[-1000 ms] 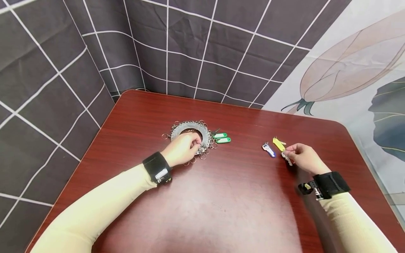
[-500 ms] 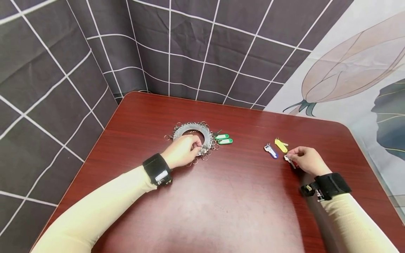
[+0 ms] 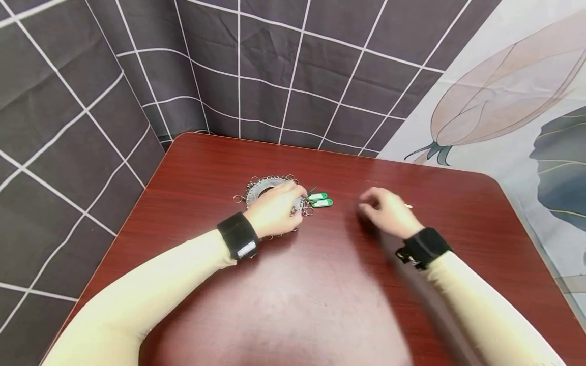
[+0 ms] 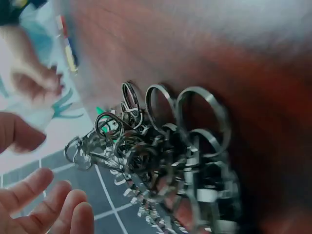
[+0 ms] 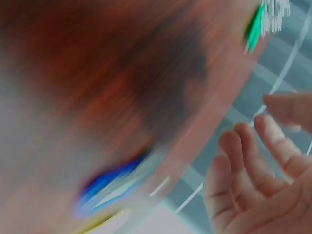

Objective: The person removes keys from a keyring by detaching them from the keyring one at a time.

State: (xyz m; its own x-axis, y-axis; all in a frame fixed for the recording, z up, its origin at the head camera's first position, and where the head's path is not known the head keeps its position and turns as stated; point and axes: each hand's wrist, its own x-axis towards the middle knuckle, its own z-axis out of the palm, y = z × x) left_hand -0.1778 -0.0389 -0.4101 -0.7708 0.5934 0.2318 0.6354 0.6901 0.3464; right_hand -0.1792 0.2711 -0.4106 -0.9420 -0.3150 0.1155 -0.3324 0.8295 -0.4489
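A grey flat ring (image 3: 257,189), fringed with small metal clips and split rings (image 4: 202,117), lies left of the table's middle. My left hand (image 3: 276,207) spreads over its right part and hides much of it; in the left wrist view thumb and fingers stand apart with nothing between them. Two green key tags (image 3: 322,203) lie at the ring's right side. My right hand (image 3: 390,211) is over the table to their right, fingers loosely bent and holding nothing. Beneath it in the right wrist view are a blurred blue key tag (image 5: 114,184) and a yellow tag (image 5: 103,222).
The reddish-brown table (image 3: 293,284) has rounded back corners. Dark grid-patterned cloth (image 3: 265,91) hangs behind and to the left, and a white flower-printed cloth (image 3: 485,112) at the right. In the left wrist view a small red thing (image 4: 61,25) lies beyond the blue and yellow tags.
My right hand has let go of the key at the right and moved left, now covering the blue and yellow tags. My left hand has shifted slightly right and spread its fingers.
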